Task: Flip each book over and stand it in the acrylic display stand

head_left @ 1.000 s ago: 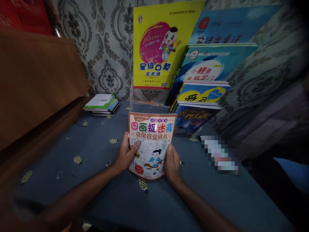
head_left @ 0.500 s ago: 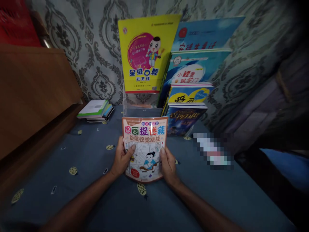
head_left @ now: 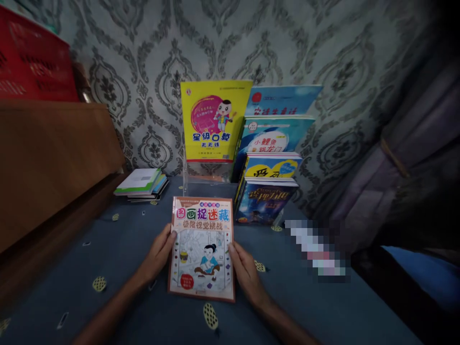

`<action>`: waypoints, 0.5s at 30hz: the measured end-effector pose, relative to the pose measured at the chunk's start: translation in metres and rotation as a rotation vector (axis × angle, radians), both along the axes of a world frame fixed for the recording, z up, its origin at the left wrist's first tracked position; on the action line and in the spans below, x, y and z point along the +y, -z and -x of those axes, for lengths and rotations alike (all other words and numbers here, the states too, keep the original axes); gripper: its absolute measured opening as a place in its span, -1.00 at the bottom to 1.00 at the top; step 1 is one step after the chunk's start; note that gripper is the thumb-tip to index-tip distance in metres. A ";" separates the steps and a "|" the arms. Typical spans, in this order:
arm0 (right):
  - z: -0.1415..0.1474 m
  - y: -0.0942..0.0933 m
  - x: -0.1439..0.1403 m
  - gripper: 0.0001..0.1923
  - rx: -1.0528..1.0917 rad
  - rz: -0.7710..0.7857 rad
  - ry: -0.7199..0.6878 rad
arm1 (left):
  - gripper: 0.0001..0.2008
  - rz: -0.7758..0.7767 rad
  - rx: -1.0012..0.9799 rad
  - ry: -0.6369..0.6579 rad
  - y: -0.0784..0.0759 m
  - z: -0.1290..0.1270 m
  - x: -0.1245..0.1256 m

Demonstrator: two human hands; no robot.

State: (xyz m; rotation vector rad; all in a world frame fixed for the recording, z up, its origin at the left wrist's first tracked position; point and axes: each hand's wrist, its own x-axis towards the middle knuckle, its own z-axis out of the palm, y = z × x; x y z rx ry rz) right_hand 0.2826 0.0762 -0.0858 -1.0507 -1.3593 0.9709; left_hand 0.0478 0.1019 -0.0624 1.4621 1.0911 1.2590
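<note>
Both hands grip the puzzle book (head_left: 201, 249): left hand (head_left: 158, 254) and right hand (head_left: 244, 268) pinching opposite edges, cover facing up over the blue tablecloth (head_left: 118, 239), just before the clear display stand (head_left: 204, 172) of upright books.

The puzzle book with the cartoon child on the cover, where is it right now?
The puzzle book sits low in the middle of the head view, over the blue cloth, held between the left hand and right hand, in front of the clear stand.
</note>
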 end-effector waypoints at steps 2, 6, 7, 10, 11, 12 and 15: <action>-0.003 -0.003 0.003 -0.47 -0.070 -0.014 -0.026 | -0.67 -0.015 0.034 0.045 -0.006 0.009 0.002; -0.011 -0.012 0.009 -0.48 -0.197 -0.027 -0.070 | -0.61 -0.003 0.094 0.126 -0.018 0.017 0.003; -0.013 -0.015 0.009 -0.48 -0.203 -0.029 -0.078 | -0.60 -0.016 0.099 0.134 -0.020 0.018 0.004; -0.016 -0.022 0.007 -0.52 -0.181 -0.025 -0.090 | -0.61 -0.063 0.082 0.142 -0.024 0.016 0.004; -0.017 -0.024 0.006 -0.54 -0.168 -0.021 -0.090 | -0.61 -0.062 0.079 0.155 -0.024 0.016 0.004; -0.017 -0.025 0.005 -0.56 -0.161 -0.019 -0.091 | -0.60 -0.055 0.076 0.172 -0.023 0.015 0.004; -0.019 -0.027 0.001 -0.62 -0.176 -0.037 -0.103 | -0.58 -0.031 0.078 0.207 -0.017 0.016 0.003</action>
